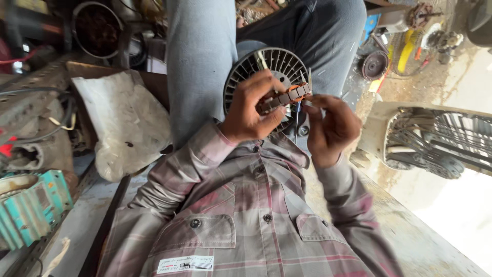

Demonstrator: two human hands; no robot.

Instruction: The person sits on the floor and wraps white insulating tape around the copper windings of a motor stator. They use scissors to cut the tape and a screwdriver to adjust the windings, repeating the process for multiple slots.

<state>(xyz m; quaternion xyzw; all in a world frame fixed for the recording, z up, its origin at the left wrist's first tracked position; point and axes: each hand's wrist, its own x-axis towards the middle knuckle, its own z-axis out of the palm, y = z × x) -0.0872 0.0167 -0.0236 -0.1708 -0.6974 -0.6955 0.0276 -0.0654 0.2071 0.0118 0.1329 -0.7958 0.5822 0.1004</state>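
Teal motor casing and crumpled white plastic bag lie off to the left, well apart from the work.

Left hand: fingers curled, pinching a small brown motor core with an orange winding. It is held in the air just above a round grey slotted housing resting in the lap between the knees.

Right hand: fingertips pressed together at the core's right end, on something thin; cannot tell what.

Risks, judged:
- The core is unsupported, so a slipped pinch drops it into the housing slots.
- A hard pull could snap the fine winding.
- The housing could roll off the lap.

Fan cage on the far right is not involved.
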